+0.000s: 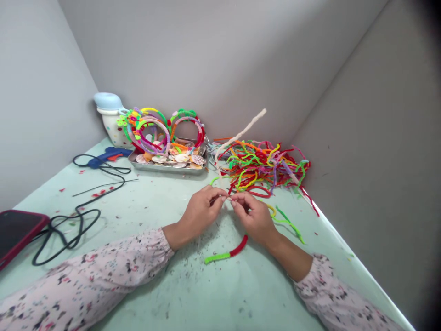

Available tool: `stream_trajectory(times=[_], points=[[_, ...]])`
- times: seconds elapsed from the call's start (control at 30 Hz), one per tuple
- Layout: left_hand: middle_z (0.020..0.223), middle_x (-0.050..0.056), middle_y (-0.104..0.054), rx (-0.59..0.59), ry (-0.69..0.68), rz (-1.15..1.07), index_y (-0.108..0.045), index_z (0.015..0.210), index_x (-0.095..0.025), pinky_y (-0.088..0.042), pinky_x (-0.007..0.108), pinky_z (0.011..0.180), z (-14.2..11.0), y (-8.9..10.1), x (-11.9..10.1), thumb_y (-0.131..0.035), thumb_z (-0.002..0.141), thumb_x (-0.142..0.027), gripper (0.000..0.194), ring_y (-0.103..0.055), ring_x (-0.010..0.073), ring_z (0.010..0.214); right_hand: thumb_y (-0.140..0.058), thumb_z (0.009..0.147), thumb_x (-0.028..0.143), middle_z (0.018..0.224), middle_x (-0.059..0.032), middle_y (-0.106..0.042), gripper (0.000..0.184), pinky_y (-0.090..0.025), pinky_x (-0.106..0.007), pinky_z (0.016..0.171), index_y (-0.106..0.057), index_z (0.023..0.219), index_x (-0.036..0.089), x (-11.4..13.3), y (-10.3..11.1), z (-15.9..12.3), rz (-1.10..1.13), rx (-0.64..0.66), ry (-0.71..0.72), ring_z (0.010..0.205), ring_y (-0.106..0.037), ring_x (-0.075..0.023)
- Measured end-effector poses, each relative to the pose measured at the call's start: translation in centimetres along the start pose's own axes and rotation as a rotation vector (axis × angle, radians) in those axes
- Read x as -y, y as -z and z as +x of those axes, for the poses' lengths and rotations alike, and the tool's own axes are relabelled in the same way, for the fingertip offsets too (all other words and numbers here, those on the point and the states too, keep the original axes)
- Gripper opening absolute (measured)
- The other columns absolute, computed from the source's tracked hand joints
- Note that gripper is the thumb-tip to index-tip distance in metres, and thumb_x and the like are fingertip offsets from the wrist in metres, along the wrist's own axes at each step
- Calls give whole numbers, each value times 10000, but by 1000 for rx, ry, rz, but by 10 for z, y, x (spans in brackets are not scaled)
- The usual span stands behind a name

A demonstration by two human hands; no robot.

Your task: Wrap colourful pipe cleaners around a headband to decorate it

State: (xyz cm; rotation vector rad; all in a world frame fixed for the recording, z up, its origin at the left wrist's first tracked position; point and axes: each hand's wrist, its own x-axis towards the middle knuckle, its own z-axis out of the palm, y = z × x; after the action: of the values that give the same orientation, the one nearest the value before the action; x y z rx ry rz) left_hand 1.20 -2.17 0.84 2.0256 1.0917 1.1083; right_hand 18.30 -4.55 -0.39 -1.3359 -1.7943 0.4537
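Over the middle of the table, my left hand [201, 209] and my right hand [255, 216] meet fingertip to fingertip, both pinching. A thin band shows between the left fingers; it looks like part of a headband whose green and red fuzzy-wrapped end [230, 253] comes out below my right hand. From the fingertips a white pipe cleaner [241, 133] rises, bends and slants up to the right. Its lower end is at the pinch, partly hidden by the fingers. My right palm hides the middle of the band.
Behind the hands lies a heap of coloured pipe cleaners [262, 165]. A metal tray [168, 169] holds shells, with several wrapped headbands [151, 133] on it. To the left are a blue glue gun [108, 157], a black cable [81, 216], a phone [20, 234] and a white, blue-lidded container [112, 122].
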Motion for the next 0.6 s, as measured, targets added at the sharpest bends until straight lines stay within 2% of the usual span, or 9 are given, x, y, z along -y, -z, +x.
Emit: stream_trajectory(times=[0.6], points=[[846,30,-582,26,-55,102,-643,931,-187,-406,256,740,-2,2,-12,-432,884,-184,216,-553,146,806,-536,846,211,820,-27,-692,144,-485,-253,656,-650,933,205,-3,3,-2,-115,-98,209,700,-624,-147]])
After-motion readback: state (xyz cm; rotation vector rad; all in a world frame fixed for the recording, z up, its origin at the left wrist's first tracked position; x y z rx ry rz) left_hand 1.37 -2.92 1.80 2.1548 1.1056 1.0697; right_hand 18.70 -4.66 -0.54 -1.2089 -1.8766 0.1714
